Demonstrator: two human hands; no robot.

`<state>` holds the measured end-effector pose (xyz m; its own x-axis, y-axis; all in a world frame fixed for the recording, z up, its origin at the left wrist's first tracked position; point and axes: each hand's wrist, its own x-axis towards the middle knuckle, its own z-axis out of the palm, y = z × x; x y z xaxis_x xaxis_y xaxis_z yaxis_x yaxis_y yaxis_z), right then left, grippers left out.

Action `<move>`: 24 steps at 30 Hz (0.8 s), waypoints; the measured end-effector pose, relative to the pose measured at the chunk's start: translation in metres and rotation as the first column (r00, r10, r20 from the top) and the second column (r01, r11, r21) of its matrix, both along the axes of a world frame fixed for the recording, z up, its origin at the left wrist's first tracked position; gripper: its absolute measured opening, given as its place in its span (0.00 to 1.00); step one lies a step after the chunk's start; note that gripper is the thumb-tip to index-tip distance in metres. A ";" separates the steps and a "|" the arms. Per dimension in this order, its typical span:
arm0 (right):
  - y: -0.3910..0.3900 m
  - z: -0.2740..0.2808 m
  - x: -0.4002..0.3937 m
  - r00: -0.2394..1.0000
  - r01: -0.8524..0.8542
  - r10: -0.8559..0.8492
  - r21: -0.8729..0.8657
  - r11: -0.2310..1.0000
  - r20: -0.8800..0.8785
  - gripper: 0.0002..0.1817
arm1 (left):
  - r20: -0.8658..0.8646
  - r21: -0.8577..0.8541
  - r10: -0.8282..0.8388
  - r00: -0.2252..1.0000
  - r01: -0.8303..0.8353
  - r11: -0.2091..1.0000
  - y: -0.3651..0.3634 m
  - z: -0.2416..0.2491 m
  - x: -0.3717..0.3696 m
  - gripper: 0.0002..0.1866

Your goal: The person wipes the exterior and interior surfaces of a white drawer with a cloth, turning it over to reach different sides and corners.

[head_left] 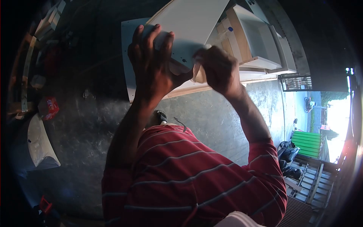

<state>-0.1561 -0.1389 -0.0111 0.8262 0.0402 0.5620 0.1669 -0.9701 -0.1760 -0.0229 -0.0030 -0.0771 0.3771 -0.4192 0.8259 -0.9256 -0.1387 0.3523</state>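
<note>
A white panel (185, 22) with small dark holes near its lower corner stands tilted in front of me. My left hand (153, 70) lies against it, fingers spread and stretched upward, thumb pointing right along the lower edge. Close beside that corner, my right hand (221, 70) is closed, with a pale, cloth-like piece (199, 73) showing at its fingers. The exact kind of this piece is hard to make out. Beneath the panel lies another light board (130, 49) with a raw wood edge.
White open box-like units (261, 38) with wooden edges stand behind the panel to the right. A white curved piece (39, 142) and a red package (51, 108) are on the left. Black bags (289, 155) lie near the doorway, with a green container (306, 143) outside.
</note>
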 end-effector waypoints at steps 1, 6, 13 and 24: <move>-0.002 0.000 0.000 1.000 0.025 -0.025 0.017 1.000 -0.012 0.11 | -0.002 0.010 0.005 1.000 -0.005 1.000 0.001 0.001 0.000 0.46; 0.020 -0.006 -0.007 0.998 -0.054 0.055 0.032 0.998 -0.027 0.09 | -0.005 -0.008 0.007 1.000 -0.007 1.000 -0.003 -0.003 0.003 0.47; 0.013 -0.011 -0.002 0.999 -0.015 0.003 0.269 0.963 0.045 0.09 | -0.022 0.027 -0.006 1.000 0.007 1.000 0.002 0.001 0.000 0.48; 0.020 -0.001 -0.007 0.995 0.100 -0.100 -0.005 0.995 -0.008 0.14 | -0.001 -0.017 -0.017 1.000 0.017 1.000 -0.001 -0.002 0.002 0.49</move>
